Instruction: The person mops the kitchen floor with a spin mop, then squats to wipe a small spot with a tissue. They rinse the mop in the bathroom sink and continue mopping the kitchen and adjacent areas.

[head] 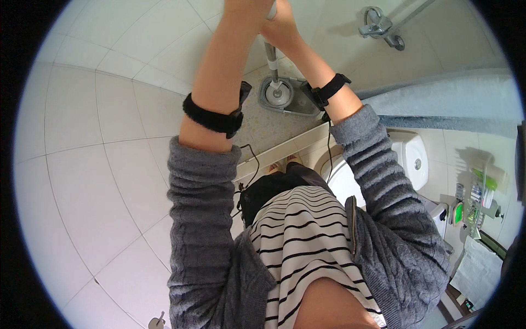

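Note:
My right hand (281, 26) grips a mop handle (271, 55) near the top edge of the view. Beside it, my left hand (250, 8) is closed around the same handle; the frame cuts it off and its fingers are hidden. The metal shaft runs down to a round mop head (277, 95), which sits in the spin basket (263, 92) of a grey mop bucket (303, 110). The bucket stands on the speckled floor (263, 123) below my hands. Black straps circle both forearms.
A raised sill (283, 142) separates the bucket's floor from where my feet stand. At right are a white toilet (347, 181), a pale shower curtain (444, 98) and a wall tap (376, 26). Tiled wall (123, 172) rises close on the left. Thin cables hang from my arms.

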`<action>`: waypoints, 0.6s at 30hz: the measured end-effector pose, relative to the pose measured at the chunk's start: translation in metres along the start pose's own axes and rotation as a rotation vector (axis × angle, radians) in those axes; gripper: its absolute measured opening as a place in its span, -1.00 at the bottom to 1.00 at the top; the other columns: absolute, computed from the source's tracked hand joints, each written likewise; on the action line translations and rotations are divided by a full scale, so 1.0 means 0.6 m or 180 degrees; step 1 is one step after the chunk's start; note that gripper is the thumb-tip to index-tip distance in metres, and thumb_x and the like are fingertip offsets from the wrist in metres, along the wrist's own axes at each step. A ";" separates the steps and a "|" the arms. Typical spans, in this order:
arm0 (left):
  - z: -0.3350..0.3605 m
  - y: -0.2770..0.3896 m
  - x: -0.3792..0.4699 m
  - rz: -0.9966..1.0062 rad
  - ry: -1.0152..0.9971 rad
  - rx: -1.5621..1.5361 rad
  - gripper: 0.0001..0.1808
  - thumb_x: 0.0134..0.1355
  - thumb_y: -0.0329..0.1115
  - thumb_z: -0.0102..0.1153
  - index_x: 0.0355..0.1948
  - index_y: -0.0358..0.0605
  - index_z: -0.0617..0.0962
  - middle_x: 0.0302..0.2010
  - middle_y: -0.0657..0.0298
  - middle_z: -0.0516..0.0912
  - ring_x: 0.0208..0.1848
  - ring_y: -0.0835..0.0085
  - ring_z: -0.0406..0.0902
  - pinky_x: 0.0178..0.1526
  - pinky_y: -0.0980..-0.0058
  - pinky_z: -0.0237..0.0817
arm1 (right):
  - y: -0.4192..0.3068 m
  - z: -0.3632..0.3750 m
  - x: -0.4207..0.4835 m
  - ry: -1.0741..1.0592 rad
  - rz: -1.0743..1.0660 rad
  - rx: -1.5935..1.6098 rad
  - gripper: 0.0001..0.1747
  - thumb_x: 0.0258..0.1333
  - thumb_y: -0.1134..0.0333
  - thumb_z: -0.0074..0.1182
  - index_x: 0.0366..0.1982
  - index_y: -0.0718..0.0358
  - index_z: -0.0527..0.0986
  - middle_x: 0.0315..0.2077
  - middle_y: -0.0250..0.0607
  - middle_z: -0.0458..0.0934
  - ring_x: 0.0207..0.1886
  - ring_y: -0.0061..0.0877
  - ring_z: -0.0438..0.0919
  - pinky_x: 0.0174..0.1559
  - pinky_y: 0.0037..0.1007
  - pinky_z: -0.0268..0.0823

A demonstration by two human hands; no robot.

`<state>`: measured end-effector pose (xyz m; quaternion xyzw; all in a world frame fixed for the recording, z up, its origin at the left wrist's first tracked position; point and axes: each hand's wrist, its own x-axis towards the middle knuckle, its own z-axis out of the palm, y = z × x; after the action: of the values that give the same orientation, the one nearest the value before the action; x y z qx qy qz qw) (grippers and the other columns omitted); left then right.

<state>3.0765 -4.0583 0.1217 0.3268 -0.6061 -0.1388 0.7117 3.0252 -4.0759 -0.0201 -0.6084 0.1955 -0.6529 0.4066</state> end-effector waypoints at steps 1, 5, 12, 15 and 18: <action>0.003 -0.009 -0.003 0.0115 0.0047 0.0078 -0.85 0.03 -0.41 0.17 -0.48 -0.28 0.49 -0.64 0.26 0.51 -0.55 0.54 0.45 -0.47 0.47 0.28 | 0.004 0.000 -0.004 0.0030 0.0053 0.0245 -0.74 0.05 0.37 0.09 -0.26 0.42 0.44 -0.44 -0.21 0.54 -0.38 -0.58 0.44 -0.35 -0.42 0.31; 0.005 -0.048 -0.036 0.0018 0.0036 0.0051 -0.85 0.01 -0.41 0.18 -0.46 -0.29 0.49 -0.62 0.21 0.53 -0.54 0.50 0.48 -0.44 0.44 0.30 | 0.033 -0.018 -0.026 0.0087 -0.0322 -0.1022 -0.75 0.00 0.34 0.15 -0.33 0.38 0.45 -0.51 -0.24 0.53 -0.44 -0.59 0.42 -0.39 -0.45 0.29; -0.011 -0.133 -0.150 -0.0956 -0.0491 0.0140 -0.77 0.01 -0.30 0.22 -0.57 -0.24 0.48 -0.66 0.28 0.52 -0.56 0.60 0.45 -0.48 0.52 0.27 | 0.145 -0.055 -0.126 0.0183 0.0573 -0.1287 -0.75 -0.10 0.36 0.21 -0.40 0.37 0.46 -0.57 -0.37 0.53 -0.48 -0.72 0.40 -0.47 -0.50 0.25; -0.019 -0.152 -0.216 -0.1178 -0.0771 0.0122 -0.76 0.00 -0.29 0.22 -0.53 -0.24 0.45 -0.60 0.27 0.53 -0.52 0.59 0.44 -0.44 0.50 0.29 | 0.180 -0.067 -0.175 0.0178 0.0600 -0.1383 -0.74 -0.10 0.35 0.21 -0.37 0.37 0.48 -0.54 -0.35 0.55 -0.42 -0.71 0.43 -0.42 -0.48 0.29; -0.030 -0.150 -0.246 -0.1210 -0.0842 -0.0036 -0.78 -0.01 -0.33 0.20 -0.50 -0.25 0.44 -0.61 0.24 0.52 -0.53 0.58 0.42 -0.45 0.49 0.29 | 0.181 -0.071 -0.202 0.0180 0.0334 -0.1367 -0.75 -0.08 0.35 0.19 -0.36 0.36 0.49 -0.51 -0.30 0.58 -0.38 -0.67 0.47 -0.36 -0.45 0.32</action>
<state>3.0779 -4.0326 -0.0502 0.4101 -0.6208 -0.3154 0.5889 3.0078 -4.0576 -0.1864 -0.6515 0.3728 -0.5910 0.2954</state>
